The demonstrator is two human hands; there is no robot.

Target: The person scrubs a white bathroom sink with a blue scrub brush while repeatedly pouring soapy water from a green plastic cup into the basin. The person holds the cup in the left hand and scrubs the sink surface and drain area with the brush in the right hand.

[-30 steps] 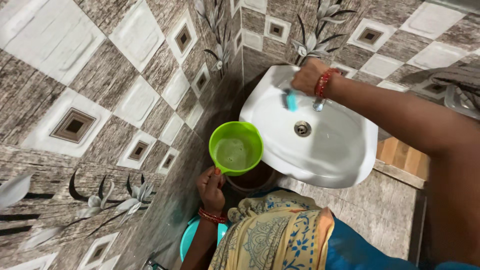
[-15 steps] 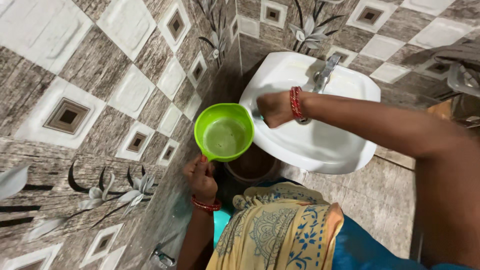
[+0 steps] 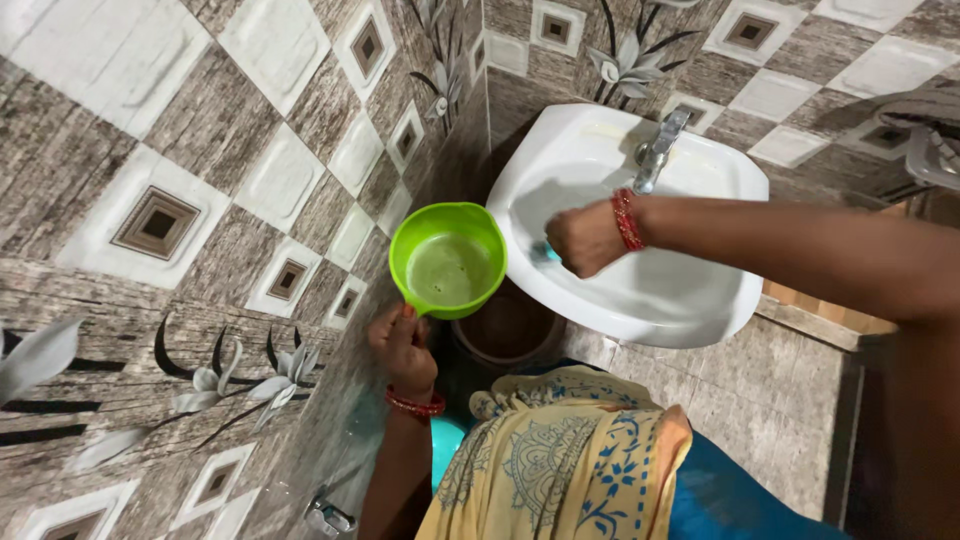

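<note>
- Left hand [image 3: 403, 345]: clenched on the handle of a green mug [image 3: 448, 260], held beside the sink rim.
- Right hand [image 3: 585, 238]: fisted on a blue brush [image 3: 541, 251] inside the white sink [image 3: 690, 300].
- Tap [image 3: 655, 150]: at the sink's back edge.

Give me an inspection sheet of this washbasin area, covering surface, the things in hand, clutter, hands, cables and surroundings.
Surface: white washbasin, wall-mounted, metal tap at its back.
Things in hand: green mug with water in it, held beside the basin; small blue scrubber, mostly hidden by the fist.
Clutter: brown bucket under the basin; teal tub lower down.
Hands: left hand grips the mug handle; right hand closed on the scrubber inside the basin.
Cables: nothing seen.
Surroundings: patterned wall tiles; tiled floor.
</note>
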